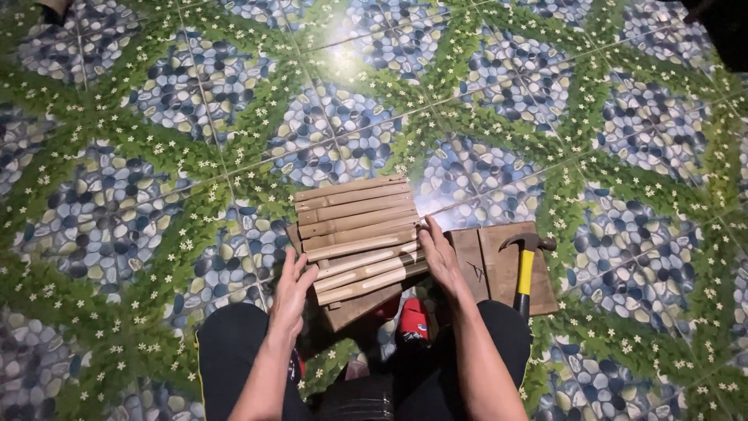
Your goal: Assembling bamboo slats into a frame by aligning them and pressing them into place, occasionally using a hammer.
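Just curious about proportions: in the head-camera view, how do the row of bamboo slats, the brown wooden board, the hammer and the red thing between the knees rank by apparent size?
1. Bamboo slats
2. Wooden board, partly hidden
3. Hammer
4. Red thing, mostly hidden, so unsure

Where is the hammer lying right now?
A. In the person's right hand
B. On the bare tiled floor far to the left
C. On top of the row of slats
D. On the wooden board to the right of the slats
D: the hammer, with its yellow handle, lies on the wooden board beside the slats; neither hand touches it.
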